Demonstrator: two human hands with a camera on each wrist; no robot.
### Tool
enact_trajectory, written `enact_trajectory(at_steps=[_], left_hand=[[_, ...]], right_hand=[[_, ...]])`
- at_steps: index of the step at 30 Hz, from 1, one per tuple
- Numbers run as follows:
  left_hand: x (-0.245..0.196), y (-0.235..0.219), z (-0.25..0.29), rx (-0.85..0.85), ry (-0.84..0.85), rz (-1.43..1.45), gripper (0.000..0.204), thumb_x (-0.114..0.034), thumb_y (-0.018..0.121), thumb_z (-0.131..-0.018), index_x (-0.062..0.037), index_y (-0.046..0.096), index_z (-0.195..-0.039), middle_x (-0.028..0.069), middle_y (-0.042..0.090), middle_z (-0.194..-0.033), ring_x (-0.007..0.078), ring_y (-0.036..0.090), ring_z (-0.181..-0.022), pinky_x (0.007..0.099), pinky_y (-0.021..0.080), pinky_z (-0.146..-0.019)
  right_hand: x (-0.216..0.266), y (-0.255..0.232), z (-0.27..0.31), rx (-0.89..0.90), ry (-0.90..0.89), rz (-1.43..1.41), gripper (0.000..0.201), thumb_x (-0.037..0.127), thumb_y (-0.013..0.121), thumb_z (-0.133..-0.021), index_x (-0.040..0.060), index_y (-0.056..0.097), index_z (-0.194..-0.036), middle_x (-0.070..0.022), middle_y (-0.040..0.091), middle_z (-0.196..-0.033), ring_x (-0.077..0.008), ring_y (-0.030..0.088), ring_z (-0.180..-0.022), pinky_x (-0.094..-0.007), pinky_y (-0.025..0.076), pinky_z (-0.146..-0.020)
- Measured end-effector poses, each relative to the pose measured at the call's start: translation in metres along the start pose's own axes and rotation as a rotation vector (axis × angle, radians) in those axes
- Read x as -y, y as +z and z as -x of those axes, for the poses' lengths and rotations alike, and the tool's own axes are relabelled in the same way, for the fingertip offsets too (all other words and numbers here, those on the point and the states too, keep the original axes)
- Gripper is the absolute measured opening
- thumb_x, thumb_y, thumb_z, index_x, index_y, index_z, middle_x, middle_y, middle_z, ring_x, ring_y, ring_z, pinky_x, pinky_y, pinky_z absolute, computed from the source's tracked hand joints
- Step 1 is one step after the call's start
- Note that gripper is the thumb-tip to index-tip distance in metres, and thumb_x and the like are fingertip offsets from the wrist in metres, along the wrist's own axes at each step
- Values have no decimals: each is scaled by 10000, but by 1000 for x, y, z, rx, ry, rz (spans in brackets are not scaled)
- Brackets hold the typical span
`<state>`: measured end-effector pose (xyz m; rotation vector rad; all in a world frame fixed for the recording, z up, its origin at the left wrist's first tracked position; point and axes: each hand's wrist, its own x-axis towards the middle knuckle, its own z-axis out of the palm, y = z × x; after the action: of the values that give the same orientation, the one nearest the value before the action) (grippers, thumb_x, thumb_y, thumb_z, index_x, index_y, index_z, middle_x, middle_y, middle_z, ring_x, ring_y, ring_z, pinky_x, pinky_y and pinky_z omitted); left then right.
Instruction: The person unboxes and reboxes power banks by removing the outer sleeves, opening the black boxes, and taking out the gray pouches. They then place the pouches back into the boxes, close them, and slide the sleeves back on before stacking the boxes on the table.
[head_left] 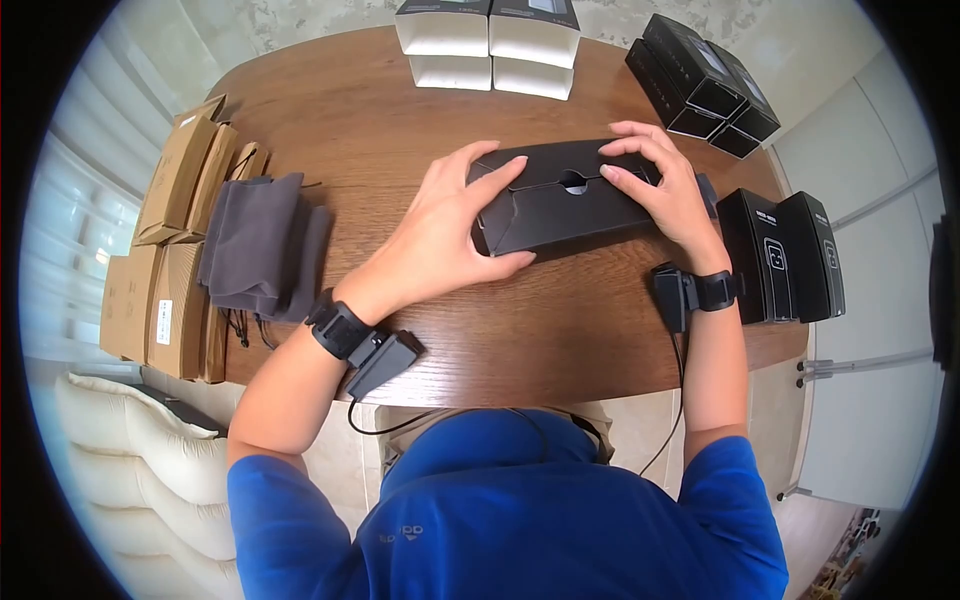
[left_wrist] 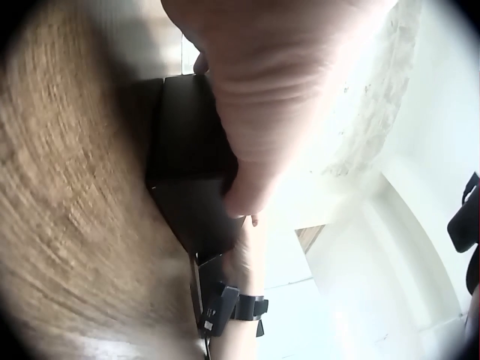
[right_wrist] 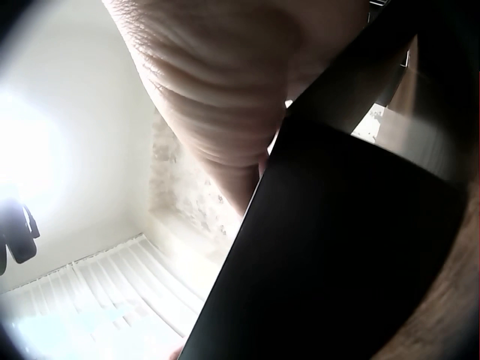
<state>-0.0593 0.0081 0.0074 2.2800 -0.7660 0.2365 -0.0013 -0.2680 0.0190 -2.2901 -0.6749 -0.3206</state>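
Note:
A long black box (head_left: 570, 220) lies across the middle of the wooden table, a half-round notch in its upper face showing something pale inside. My left hand (head_left: 435, 225) grips its left end, thumb at the near corner and fingers spread over the top and far side. At the right end my right hand (head_left: 675, 195) holds the box, thumb on the upper face near the notch and fingers bent over the far edge. The left wrist view shows the box (left_wrist: 191, 142) under my palm. Dark box wall (right_wrist: 322, 240) fills much of the right wrist view.
Brown cardboard boxes (head_left: 180, 175) and folded dark grey cloth bags (head_left: 255, 245) line the left side. White-ended boxes (head_left: 445, 38) stand at the back, stacked black boxes (head_left: 690, 75) at the back right. Upright black boxes (head_left: 755, 255) stand near the right edge. A cable (head_left: 683, 390) hangs from each wrist camera.

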Motion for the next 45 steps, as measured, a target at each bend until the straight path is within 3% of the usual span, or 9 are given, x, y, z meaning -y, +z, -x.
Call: enact_trajectory(at_steps=[6,7,9,15,23,31,36,41,45], left_hand=[[27,-17,-1,-68,-85,-79,778,-312,770,-695,-117,459,-1381,168,354,-1419,366,340,-1304,441,323,-1076],[30,-19,-1,-94,-99,-98,772,-319,768,-698,-121,464,-1379,161,356,-1419,359,344,-1303,437,328,-1075],[33,-21,-1,-113,-129,-108,760,-328,764,-704,-122,472,-1375,153,358,-1419,345,348,-1304,429,333,-1076],[36,-24,-2,-60,-136,-24,765,-302,770,-689,-107,479,-1369,139,364,-1418,335,355,-1304,423,334,-1074],[34,-26,-2,55,-59,52,801,-283,782,-663,-119,466,-1381,136,347,-1438,328,317,-1336,425,286,-1106],[17,-10,0,219,171,181,631,-327,761,-746,-238,550,-1334,155,249,-1516,352,244,-1370,466,193,-1132],[19,-11,0,246,167,154,668,-332,770,-737,-213,531,-1349,173,244,-1514,355,231,-1380,464,188,-1137],[30,3,2,59,26,308,1204,-368,848,-645,-7,65,-1485,249,185,-1502,399,218,-1385,439,220,-1140],[24,15,2,28,-18,347,1259,-381,853,-641,32,4,-1473,294,222,-1468,414,258,-1363,437,232,-1131]], right_hand=[[-21,4,-5,-408,4,-150,304,313,662,-876,10,685,-863,-56,667,-853,-117,623,-764,-239,487,-696],[-19,-1,-6,-401,-4,-153,304,313,662,-876,10,685,-863,-56,667,-853,-117,623,-764,-239,487,-696],[-9,-10,-3,-183,536,-200,422,411,596,-914,8,682,-823,-43,641,-680,-96,593,-587,-217,466,-548],[-16,-2,1,88,781,-304,646,603,484,-907,-19,628,-1007,-67,660,-706,-100,593,-548,-201,460,-513],[2,5,-4,-449,142,-301,476,389,626,-899,-42,594,-1100,-116,632,-1035,-168,596,-946,-299,477,-839],[22,3,3,-435,-94,-315,618,258,649,-867,13,407,-1380,-146,437,-1397,-244,425,-1277,-354,340,-1060],[41,-2,1,-91,-329,-17,611,199,720,-741,126,536,-1318,-131,448,-1420,-314,476,-1237,-390,396,-1026],[65,9,7,99,-362,61,536,150,748,-700,160,625,-1222,-122,461,-1406,-327,497,-1185,-406,387,-1002],[76,17,11,165,-451,72,466,80,703,-720,184,660,-1172,-130,460,-1402,-321,505,-1170,-407,398,-989]])
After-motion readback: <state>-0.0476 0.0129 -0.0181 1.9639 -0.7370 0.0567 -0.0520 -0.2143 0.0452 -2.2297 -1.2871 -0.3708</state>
